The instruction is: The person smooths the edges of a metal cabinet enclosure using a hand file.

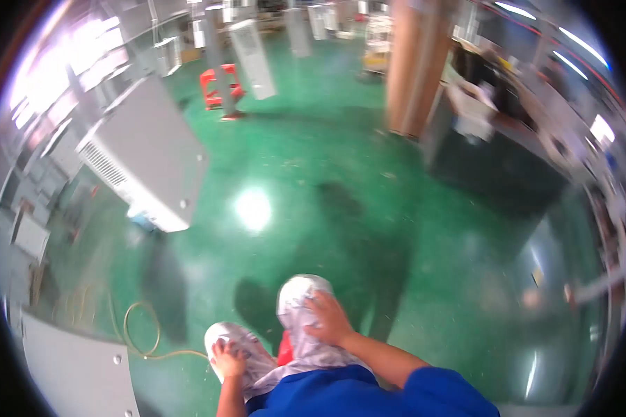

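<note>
My left hand (229, 359) lies on my left knee, its fingers apart on the pale patterned trousers (257, 351). On the other knee rests my right hand (329, 320), fingers spread over the cloth. Neither hand holds anything. Between my legs shows a small piece of something red (285, 347). A thin yellowish hose (142, 354) curls over the floor near my left knee.
Ahead on the left stands a tall grey cabinet (153, 139) with a vent; another panel (76, 368) is at lower left. A red plastic stool (222, 87) sits by a post. A brown pillar (421, 69) and a dark table (494, 163) with a white bin (471, 108) are right.
</note>
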Tool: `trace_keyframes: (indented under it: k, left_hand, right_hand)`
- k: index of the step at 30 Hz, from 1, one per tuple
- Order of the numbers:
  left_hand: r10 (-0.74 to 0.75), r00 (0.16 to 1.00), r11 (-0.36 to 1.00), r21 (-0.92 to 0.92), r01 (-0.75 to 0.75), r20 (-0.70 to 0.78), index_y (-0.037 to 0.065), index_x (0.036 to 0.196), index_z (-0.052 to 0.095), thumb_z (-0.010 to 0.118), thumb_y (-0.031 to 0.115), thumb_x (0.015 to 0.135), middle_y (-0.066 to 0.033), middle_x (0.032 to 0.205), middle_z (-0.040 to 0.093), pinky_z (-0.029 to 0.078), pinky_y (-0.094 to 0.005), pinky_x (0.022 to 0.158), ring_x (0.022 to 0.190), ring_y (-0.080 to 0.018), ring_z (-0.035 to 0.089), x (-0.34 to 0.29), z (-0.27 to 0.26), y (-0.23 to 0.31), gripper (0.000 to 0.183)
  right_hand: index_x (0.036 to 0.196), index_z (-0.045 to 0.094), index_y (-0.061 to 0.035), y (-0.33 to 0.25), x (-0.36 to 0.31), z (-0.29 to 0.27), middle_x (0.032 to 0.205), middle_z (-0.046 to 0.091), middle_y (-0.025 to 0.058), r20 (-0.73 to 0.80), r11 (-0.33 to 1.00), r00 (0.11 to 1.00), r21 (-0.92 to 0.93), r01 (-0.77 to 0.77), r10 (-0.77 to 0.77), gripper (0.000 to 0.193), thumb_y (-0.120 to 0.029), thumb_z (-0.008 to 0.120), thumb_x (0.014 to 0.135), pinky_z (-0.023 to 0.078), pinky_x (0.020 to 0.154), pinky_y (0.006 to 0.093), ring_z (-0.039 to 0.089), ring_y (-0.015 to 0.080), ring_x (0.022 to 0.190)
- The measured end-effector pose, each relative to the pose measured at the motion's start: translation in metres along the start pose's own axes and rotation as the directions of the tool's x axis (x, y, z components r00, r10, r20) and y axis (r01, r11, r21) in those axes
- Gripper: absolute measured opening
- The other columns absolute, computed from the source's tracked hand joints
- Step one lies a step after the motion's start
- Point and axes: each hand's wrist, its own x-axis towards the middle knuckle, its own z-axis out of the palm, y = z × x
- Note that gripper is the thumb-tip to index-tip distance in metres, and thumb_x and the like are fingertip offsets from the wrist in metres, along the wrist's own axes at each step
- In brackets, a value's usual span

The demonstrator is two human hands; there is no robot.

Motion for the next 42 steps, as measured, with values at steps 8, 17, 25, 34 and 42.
trace_keyframes:
  k: [8, 17, 25, 34, 42]
  left_hand:
    - [0.012, 1.000, 0.998, 0.059, -0.010, -0.028, 0.027, 0.125, 0.058, 0.061, 0.038, 0.080, -0.0065, 0.147, 0.034, 0.025, -0.0617, 0.106, 0.140, -0.0309, 0.022, -0.010, 0.008, -0.001, 0.046]
    - [0.020, 0.998, 0.997, 0.079, -0.015, -0.060, 0.026, 0.123, 0.059, 0.058, 0.039, 0.081, -0.0062, 0.146, 0.036, 0.027, -0.0611, 0.104, 0.139, -0.0310, 0.024, -0.014, 0.011, -0.003, 0.044]
    - [0.034, 0.999, 0.998, 0.051, -0.034, -0.012, 0.023, 0.123, 0.059, 0.060, 0.037, 0.079, -0.0070, 0.146, 0.035, 0.028, -0.0628, 0.102, 0.139, -0.0319, 0.023, -0.011, 0.005, 0.000, 0.046]
    - [0.026, 0.999, 1.000, -0.002, -0.026, -0.038, 0.021, 0.125, 0.057, 0.059, 0.036, 0.081, -0.0072, 0.146, 0.035, 0.028, -0.0632, 0.103, 0.139, -0.0306, 0.024, -0.025, -0.002, -0.007, 0.047]
    - [0.042, 0.998, 0.999, -0.017, -0.043, -0.043, 0.021, 0.124, 0.058, 0.059, 0.034, 0.081, -0.0073, 0.145, 0.036, 0.028, -0.0628, 0.103, 0.139, -0.0309, 0.024, -0.030, -0.004, 0.000, 0.045]
  right_hand:
    - [0.124, 0.054, -0.0082, 0.024, -0.016, 0.009, 0.137, 0.040, 0.0230, -0.060, 0.994, 0.992, -0.010, 0.106, -0.107, 0.072, -0.042, 0.075, 0.065, 0.034, 0.103, 0.0504, 0.038, 0.0413, 0.127]
    - [0.124, 0.052, -0.0040, 0.028, -0.008, 0.009, 0.136, 0.040, 0.0250, -0.034, 0.995, 0.995, -0.013, 0.095, -0.095, 0.072, -0.036, 0.077, 0.064, 0.032, 0.105, 0.0486, 0.039, 0.0427, 0.125]
    - [0.127, 0.051, -0.0053, 0.040, -0.008, 0.017, 0.139, 0.037, 0.0237, -0.020, 0.996, 0.998, 0.065, 0.059, -0.058, 0.073, -0.030, 0.078, 0.063, 0.031, 0.107, 0.0494, 0.036, 0.0422, 0.128]
    - [0.112, 0.062, -0.0104, 0.017, -0.043, 0.008, 0.135, 0.044, 0.0168, 0.128, 0.891, 0.918, -0.220, 0.396, -0.376, 0.049, -0.035, 0.069, 0.071, 0.023, 0.105, 0.0582, 0.037, 0.0356, 0.129]
    - [0.119, 0.064, -0.0179, 0.027, -0.051, 0.003, 0.138, 0.047, 0.0126, 0.315, 0.856, 0.845, -0.150, 0.495, -0.433, 0.049, -0.033, 0.061, 0.073, 0.016, 0.110, 0.0582, 0.033, 0.0372, 0.133]
